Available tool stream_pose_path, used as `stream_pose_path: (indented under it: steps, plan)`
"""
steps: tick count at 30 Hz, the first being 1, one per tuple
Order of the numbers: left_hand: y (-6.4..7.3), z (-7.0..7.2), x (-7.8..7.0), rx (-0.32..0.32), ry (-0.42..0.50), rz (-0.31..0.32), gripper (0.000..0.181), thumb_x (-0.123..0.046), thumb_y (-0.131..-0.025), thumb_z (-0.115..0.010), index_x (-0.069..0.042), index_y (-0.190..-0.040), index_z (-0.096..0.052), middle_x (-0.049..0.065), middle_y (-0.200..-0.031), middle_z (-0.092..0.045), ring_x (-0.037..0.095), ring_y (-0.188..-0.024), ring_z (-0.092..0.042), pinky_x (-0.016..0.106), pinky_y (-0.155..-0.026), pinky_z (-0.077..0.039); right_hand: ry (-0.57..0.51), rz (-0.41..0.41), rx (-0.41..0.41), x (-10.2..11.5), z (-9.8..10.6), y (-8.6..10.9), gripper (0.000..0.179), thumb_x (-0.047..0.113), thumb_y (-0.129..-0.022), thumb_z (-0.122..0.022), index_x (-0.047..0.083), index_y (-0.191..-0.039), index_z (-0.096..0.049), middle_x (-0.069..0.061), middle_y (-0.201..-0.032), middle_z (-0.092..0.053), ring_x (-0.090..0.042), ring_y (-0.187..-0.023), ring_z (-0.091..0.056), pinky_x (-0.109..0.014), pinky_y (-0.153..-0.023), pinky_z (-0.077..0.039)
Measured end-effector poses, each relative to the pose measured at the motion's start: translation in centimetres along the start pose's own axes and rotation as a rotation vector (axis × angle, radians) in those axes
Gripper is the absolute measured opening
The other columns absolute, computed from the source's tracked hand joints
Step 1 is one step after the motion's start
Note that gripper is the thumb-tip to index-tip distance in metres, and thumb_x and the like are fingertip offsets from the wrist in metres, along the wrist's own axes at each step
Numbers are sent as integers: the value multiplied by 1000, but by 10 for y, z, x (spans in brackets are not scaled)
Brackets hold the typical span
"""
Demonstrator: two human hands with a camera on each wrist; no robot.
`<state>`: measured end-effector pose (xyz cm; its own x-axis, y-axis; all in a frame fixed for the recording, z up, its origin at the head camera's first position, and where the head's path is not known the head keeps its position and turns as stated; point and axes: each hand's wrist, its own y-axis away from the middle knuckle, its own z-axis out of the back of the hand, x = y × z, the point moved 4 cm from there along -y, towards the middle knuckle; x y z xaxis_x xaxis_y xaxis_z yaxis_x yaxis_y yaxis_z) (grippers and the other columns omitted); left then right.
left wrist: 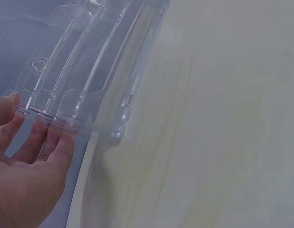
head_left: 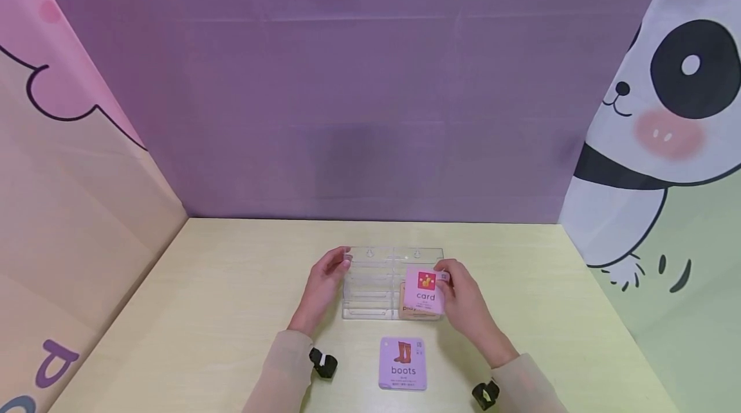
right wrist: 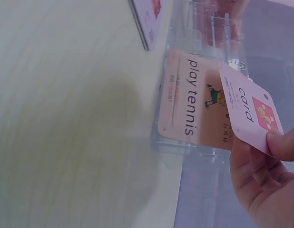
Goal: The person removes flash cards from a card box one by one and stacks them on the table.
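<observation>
A clear plastic card rack point(head_left: 368, 284) with several ledges stands near the middle of the table. My left hand point(head_left: 326, 281) grips its left edge, thumb in front and fingers behind, as the left wrist view shows. Between thumb and fingers my right hand point(head_left: 466, 303) pinches a pink flashcard point(head_left: 415, 300) reading "card". That flashcard overlaps a peach "play tennis" card point(right wrist: 181, 99), which sits in the rack's lower right slot. Nearer to me, a purple stack of flashcards point(head_left: 402, 379) with "boots" on top lies on the table.
The pale wooden table point(head_left: 231, 310) meets a purple backdrop point(head_left: 359, 110) behind the rack. Cartoon-printed panels flank it, a pink and cream one point(head_left: 75, 162) on the left and a panda one point(head_left: 625, 207) on the right.
</observation>
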<state>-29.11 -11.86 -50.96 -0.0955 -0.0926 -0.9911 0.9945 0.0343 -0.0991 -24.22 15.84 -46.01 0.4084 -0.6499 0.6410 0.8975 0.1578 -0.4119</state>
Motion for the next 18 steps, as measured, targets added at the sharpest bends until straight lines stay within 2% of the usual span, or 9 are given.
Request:
stream_pose_path:
  steps: [7,18]
  plan:
    - [0,0,1,1,13,9,37,-14,-104,-59,-9,-140,-59,13,-133,-61,28,-127,-53,45,-112,-38,-70,-64,17,3,3,1,26,-11,-94,-63,1,-116,-57,-11,-105,-61,-23,-89,-55,-27,-72,-52]
    - [0,-1,0,6,3,5,37,-15,-105,-58,-8,-141,-58,14,-134,-61,28,-127,-53,45,-112,-38,-144,-95,61,13,9,3,25,-9,-94,-64,6,-113,-57,-7,-93,-58,-21,-82,-54,-25,-64,-48]
